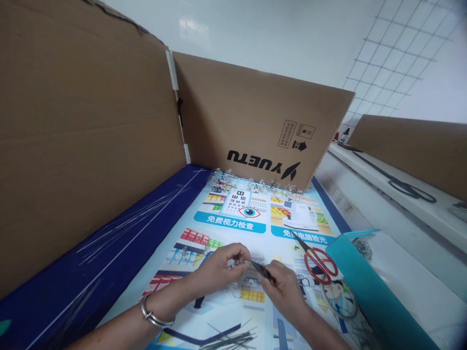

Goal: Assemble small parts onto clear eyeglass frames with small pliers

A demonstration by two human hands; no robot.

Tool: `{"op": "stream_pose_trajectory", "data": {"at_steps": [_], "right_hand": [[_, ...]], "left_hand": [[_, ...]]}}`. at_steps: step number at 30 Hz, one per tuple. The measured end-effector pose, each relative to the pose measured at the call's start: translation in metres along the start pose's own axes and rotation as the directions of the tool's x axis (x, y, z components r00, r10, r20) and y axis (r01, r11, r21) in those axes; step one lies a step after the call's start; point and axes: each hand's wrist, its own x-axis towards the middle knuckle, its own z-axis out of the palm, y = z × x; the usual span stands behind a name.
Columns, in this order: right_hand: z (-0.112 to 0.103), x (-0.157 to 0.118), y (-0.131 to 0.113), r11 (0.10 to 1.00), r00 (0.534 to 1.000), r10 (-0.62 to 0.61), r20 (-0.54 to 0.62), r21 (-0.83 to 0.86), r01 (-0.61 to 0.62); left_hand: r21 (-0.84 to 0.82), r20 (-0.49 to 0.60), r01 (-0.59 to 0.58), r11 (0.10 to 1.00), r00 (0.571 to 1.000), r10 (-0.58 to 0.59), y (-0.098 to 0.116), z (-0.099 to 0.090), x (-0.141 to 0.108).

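Note:
My left hand (226, 265), with a silver bangle on its wrist, pinches a small piece of wire or clear material (233, 263) over the printed sheet. My right hand (283, 286) is closed round dark pliers (261, 271), whose tip points left and meets the piece at my left fingertips. Fine detail of that piece is too small to tell. Red-handled scissors (321, 264) lie to the right of my right hand. A bundle of thin straight wires (231, 339) lies below, between my forearms.
Cardboard panels (233, 112) stand at the left and back. Clear tangled pieces (255, 185) line the back panel's foot. A coil of wire (340, 300) and a teal box (375, 291) are at right. Long thin strands (127, 216) lie on the blue strip at left.

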Motion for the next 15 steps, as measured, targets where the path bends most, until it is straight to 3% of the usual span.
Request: {"op": "stream_pose_trajectory", "data": {"at_steps": [15], "right_hand": [[0.0007, 0.0003, 0.0002, 1.000, 1.000, 0.000, 0.015, -0.001, 0.000]], "left_hand": [[0.003, 0.018, -0.005, 1.000, 1.000, 0.005, -0.0033, 0.0008, 0.0006]]}}
